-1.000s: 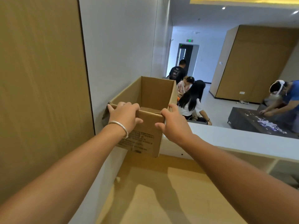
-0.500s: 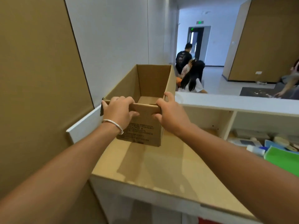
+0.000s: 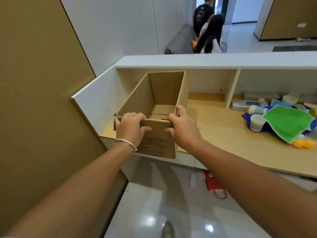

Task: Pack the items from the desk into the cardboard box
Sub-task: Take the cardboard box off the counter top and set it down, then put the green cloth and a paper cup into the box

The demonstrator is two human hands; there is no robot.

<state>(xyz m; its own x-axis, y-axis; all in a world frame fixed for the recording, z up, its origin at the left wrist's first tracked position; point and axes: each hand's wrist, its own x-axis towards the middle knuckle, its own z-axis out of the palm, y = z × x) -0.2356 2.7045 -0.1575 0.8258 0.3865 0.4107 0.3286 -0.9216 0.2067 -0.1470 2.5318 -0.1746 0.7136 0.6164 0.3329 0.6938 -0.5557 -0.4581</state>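
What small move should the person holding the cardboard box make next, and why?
Probably lower the cardboard box fully onto the desk and let go. Both the left hand and right hand grip its near edge, it is empty, and its near end overhangs the desk's edge.

Even, bright indoor light filled the wide-angle view, ceiling lamps glared off the glossy floor at six o'clock, straight edges bowed outward, and far figures looked soft.
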